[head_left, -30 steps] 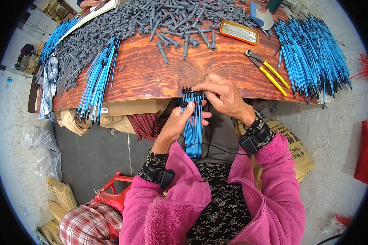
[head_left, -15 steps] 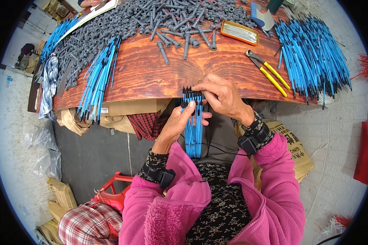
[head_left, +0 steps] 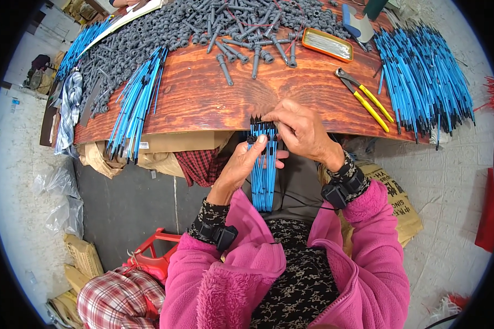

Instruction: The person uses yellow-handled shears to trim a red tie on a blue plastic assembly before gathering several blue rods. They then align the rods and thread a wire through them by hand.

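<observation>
Looking down over our lap, we see our bare left hand (head_left: 246,160) grasping a narrow bundle of thin, bright blue, plastic-looking rods with black ends (head_left: 263,186), the thumb pressed across the front and the fingers behind. The bundle stands over our lap, its pointed black tips (head_left: 256,119) overlapping, in our view, the front edge of the reddish-brown wood-grained counter (head_left: 214,104). Our right hand (head_left: 307,130) is bent, its index finger and thumb drawn together at the right side of those tips; we cannot tell whether it pinches one rod or only touches it. To work neatly here, we judge it best to press the left thumb firmly enough that no rod slips, yet lightly enough that single rods can be shifted, and to handle each tip by fingertip alone, evening the ends without bending them. The yellow-handled metal pliers (head_left: 370,104) lie well apart on the counter, clear of both wrists.
</observation>
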A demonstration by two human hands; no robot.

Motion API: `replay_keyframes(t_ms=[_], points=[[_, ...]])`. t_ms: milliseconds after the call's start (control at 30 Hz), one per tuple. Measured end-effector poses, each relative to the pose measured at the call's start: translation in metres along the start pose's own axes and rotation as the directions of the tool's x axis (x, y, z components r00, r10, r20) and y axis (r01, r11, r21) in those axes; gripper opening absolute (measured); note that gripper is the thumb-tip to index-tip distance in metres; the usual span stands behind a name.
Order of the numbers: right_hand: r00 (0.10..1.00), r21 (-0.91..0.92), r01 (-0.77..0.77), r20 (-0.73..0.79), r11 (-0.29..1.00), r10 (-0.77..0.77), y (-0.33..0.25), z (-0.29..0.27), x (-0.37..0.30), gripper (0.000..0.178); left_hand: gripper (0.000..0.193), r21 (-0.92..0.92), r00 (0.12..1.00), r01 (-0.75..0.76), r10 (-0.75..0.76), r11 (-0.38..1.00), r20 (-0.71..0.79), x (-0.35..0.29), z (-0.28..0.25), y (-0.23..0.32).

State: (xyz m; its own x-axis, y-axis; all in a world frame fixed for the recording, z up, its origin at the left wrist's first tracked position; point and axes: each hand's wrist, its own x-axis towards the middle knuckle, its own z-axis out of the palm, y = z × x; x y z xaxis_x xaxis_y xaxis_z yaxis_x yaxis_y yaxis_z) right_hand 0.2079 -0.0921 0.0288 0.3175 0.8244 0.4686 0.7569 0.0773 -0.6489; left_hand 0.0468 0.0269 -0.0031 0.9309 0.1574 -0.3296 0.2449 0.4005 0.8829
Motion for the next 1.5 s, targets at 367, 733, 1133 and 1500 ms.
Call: replay_keyframes(t_ms=[367,733,1133,1500], points=[[0.999,0.146,-0.035,0.037,0.989,0.030,0.005,0.000,0.004,0.031,0.049,-0.043,1.000,0.009,-0.009,0.999,0.001,-0.001,0.003,0.003],[0.996,-0.059,0.092,-0.013,0.994,-0.093,-0.001,0.001,0.004,0.032,0.050,-0.011,1.000,-0.006,0.006,1.000,0.011,0.000,0.000,-0.001],[0.996,-0.197,0.088,0.028,0.976,-0.084,-0.011,-0.005,0.004,0.032,0.054,-0.016,1.000,-0.004,0.004,1.000,-0.025,0.003,0.002,-0.006],[0.994,-0.064,0.100,0.048,0.993,-0.097,-0.008,0.006,0.007,0.022,0.047,-0.068,1.000,-0.005,0.003,0.998,-0.021,0.001,0.004,-0.008]])
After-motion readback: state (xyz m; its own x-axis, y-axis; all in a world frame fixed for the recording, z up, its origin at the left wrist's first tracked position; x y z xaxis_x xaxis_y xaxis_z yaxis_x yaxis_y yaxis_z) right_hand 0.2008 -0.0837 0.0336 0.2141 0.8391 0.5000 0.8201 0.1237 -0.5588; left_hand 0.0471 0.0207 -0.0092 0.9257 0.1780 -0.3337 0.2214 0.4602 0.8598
